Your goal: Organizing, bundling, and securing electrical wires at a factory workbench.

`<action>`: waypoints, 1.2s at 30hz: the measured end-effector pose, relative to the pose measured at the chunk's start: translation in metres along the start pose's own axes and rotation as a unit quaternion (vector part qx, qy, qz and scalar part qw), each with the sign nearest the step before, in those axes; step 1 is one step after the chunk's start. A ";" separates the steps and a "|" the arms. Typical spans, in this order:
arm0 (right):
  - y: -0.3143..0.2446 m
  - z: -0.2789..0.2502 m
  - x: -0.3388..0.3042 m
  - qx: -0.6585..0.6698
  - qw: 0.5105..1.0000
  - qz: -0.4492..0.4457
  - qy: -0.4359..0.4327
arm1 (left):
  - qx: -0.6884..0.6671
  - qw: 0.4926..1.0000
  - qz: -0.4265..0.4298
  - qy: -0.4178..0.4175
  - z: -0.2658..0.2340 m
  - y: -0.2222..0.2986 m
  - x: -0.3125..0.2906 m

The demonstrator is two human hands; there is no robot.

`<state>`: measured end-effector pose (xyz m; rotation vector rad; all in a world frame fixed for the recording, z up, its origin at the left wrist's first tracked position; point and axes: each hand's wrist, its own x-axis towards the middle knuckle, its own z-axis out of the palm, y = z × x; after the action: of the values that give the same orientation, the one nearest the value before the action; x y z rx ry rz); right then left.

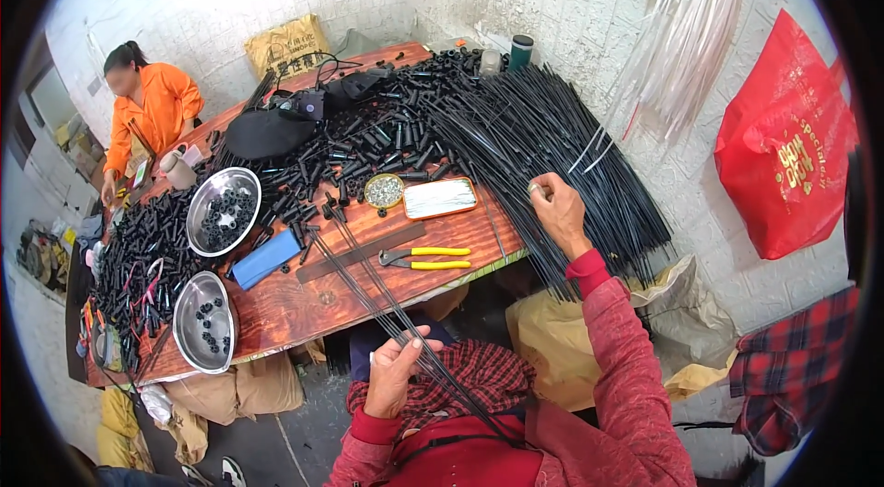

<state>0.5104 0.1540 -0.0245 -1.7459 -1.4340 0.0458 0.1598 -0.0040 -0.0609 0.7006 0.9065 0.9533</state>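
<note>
My left hand (396, 372) is closed around several thin black rods (368, 289) at the table's near edge. The rods slant up over the tabletop, and small black fittings (335, 209) show at their far ends. To the right, my right hand (557, 206) is raised with its fingers pinched together, in front of a large pile of long black rods (571, 146). Whatever it pinches, if anything, is too small to make out. Between my hands lie yellow-handled pliers (428, 258), a white-lined tray (440, 199) of thin pieces and a round tin (384, 191) of small metal bits.
Black tubes (138, 257) heap over much of the wooden table (285, 307). Two metal bowls (191, 211) (178, 326) hold small black parts, beside a blue box (266, 259). A co-worker in orange (157, 105) stands at the far left. A red bag (783, 151) hangs at right.
</note>
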 end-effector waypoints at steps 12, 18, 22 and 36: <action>-0.100 -0.090 -0.063 0.429 0.885 0.128 -0.124 | 0.017 1.000 0.018 0.001 -0.004 0.006 -0.019; -0.126 -0.113 -0.118 0.443 0.853 0.161 -0.224 | 0.002 0.998 0.061 -0.022 -0.004 0.013 -0.027; -0.119 -0.075 -0.174 0.400 0.822 0.233 -0.333 | 0.006 0.999 0.053 0.001 -0.013 0.009 -0.028; -0.099 -0.044 -0.179 0.385 0.862 0.204 -0.260 | 0.023 0.999 0.027 0.033 -0.036 -0.006 -0.009</action>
<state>0.3943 -0.0198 -0.0185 -1.3396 -1.1105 1.2320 0.1280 -0.0101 -0.0792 0.7401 0.9745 1.0104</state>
